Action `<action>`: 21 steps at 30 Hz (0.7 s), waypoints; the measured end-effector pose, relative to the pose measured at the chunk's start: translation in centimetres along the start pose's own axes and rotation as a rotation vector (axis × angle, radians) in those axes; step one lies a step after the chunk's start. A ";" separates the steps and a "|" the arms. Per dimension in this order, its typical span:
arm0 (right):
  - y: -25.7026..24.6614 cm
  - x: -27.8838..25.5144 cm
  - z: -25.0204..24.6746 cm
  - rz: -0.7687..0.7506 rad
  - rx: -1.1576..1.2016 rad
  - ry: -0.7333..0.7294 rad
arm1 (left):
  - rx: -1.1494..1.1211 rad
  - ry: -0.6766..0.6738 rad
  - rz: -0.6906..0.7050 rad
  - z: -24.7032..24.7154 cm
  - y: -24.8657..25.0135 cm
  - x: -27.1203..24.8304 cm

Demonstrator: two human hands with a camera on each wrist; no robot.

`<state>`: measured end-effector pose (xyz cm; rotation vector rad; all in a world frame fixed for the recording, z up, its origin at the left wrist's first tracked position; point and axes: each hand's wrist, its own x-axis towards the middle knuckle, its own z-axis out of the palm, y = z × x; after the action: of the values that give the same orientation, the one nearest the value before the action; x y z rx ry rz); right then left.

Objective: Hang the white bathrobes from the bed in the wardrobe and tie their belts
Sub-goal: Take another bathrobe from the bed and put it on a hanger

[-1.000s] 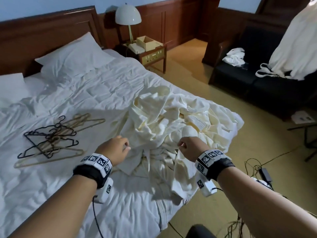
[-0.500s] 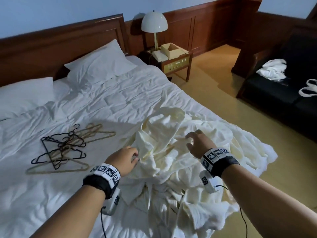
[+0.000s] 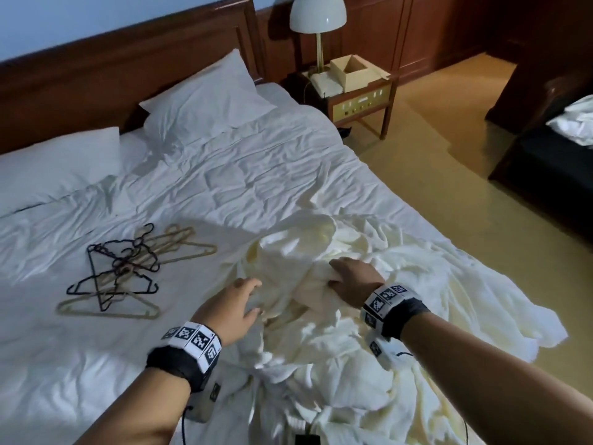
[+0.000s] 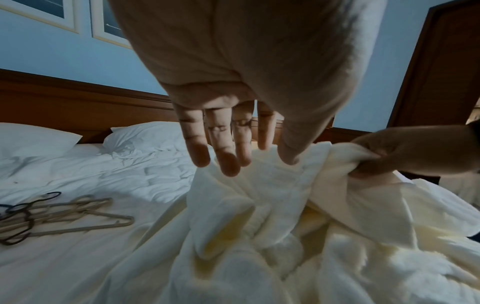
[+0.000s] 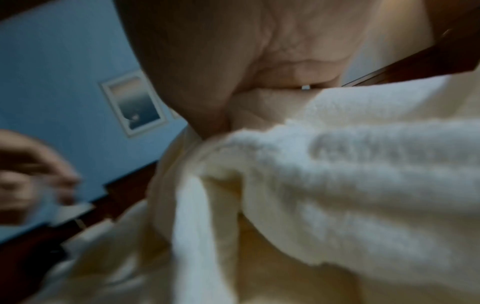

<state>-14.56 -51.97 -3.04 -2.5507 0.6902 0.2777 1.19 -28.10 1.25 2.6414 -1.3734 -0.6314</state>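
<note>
A heap of cream-white bathrobes point(image 3: 378, 319) lies crumpled on the near right part of the bed point(image 3: 199, 194). My right hand point(image 3: 348, 279) grips a thick fold of a bathrobe point(image 4: 337, 164) at the top of the heap, and the blurred right wrist view shows the towelling point(image 5: 337, 185) bunched in its palm. My left hand point(image 3: 239, 303) hovers just left of it with fingers point(image 4: 201, 148) straight and spread, holding nothing, fingertips close to the cloth. No belt can be told apart in the heap.
A tangle of black and beige hangers point(image 3: 128, 271) lies on the sheet to the left. Two pillows point(image 3: 205, 97) lean on the wooden headboard. A nightstand point(image 3: 359, 94) with a lamp point(image 3: 317, 17) and a box stands at the bed's far right. A dark sofa point(image 3: 545, 168) with white cloth is at the right.
My right hand has closed on a fold of bathrobe that it only reached for before. My left hand has opened and moved toward the heap. The view has turned left and closer.
</note>
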 end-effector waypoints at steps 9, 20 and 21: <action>-0.5 -3.5 0.6 -0.425 0.118 -0.134 | 0.192 -0.149 0.191 3.1 3.4 4.1; 10.5 -4.1 1.5 0.034 -0.189 -0.062 | 0.126 -0.316 0.108 5.6 3.2 -1.1; 10.0 -4.1 1.6 0.029 -0.197 -0.059 | 0.124 -0.300 0.109 5.6 3.3 -1.5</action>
<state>-23.31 -57.03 -7.16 -2.7067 0.7093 0.4496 -4.30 -28.25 -2.49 2.6224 -1.6717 -0.9918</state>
